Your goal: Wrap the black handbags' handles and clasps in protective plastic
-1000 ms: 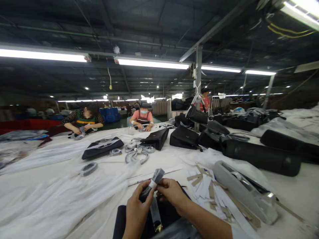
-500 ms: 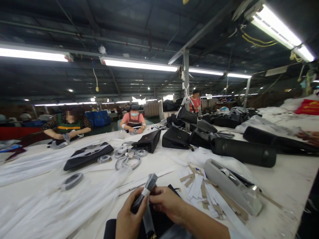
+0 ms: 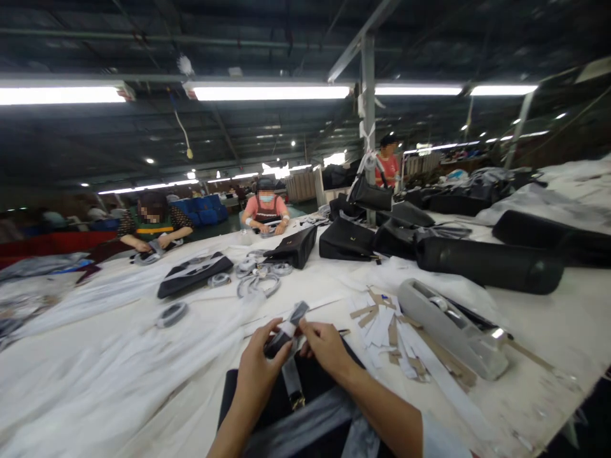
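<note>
My left hand (image 3: pixel 260 359) is closed around a folded bag strap (image 3: pixel 299 312) covered in grey wrapping, with a white band round its middle. On the strap's other side, the fingers of my right hand (image 3: pixel 327 348) pinch at it near the band. Beneath both hands lies a black bag (image 3: pixel 312 388). A wrapped strap section hangs from the bundle down to a gold-coloured metal fitting (image 3: pixel 296 401) on the bag. Grey wrapping film (image 3: pixel 305 423) stretches over the bag's near part. My fingers hide part of the band.
To the right are a grey tape dispenser (image 3: pixel 451 331) and a pile of white and brown strips (image 3: pixel 382 324). Several black bags (image 3: pixel 346 240) stand further back. Coiled wrapped straps (image 3: pixel 260 280) and white sheeting (image 3: pixel 119 381) lie leftward. Co-workers (image 3: pixel 265 210) sit across the table.
The view has shifted, so more of the bag and its grey film shows below my hands. Both hands keep hold of the strap bundle, and my right fingers have moved up along it.
</note>
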The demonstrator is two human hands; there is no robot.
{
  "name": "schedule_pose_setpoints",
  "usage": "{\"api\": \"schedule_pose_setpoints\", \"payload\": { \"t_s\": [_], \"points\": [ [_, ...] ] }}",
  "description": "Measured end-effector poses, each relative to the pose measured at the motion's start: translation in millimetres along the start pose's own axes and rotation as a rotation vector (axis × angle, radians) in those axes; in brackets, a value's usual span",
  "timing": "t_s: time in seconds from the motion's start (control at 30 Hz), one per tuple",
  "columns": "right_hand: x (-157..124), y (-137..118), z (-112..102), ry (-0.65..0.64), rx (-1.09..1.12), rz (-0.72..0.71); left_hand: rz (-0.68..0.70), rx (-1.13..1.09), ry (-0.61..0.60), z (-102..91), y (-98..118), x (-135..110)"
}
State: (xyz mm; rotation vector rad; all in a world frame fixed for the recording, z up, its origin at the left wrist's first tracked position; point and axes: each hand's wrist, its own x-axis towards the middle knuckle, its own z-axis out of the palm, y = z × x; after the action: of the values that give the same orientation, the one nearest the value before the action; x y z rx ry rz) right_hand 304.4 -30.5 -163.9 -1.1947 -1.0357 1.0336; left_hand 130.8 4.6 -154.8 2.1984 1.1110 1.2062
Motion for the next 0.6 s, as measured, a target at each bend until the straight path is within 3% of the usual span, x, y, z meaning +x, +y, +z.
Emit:
{"api": "schedule_pose_setpoints", "payload": {
  "t_s": [0.13, 0.23, 0.33, 0.43, 0.6],
  "points": [
    [-4.6, -5.4, -15.7, 0.163, 0.051, -0.084, 0.083, 0.169, -0.1, -23.7, 21.1, 44.4],
    [-6.8, -9.7, -20.2, 0.24, 0.078, -0.167, 0.017, 0.278, -0.079, -40.0, 18.4, 87.9],
    [-10.0, -12.3, -21.0, 0.239, 0.079, -0.195, -0.021, 0.388, -0.039, -45.9, 9.9, 110.5],
    [-12.6, -13.2, -21.9, 0.241, 0.04, -0.194, -0.005, 0.442, -0.153, -34.4, 0.0, 100.7],
    [-15.8, -10.7, -23.5, 0.205, -0.095, -0.217, -0.05, 0.501, -0.419, 3.9, -41.3, 49.8]
  ]
}}
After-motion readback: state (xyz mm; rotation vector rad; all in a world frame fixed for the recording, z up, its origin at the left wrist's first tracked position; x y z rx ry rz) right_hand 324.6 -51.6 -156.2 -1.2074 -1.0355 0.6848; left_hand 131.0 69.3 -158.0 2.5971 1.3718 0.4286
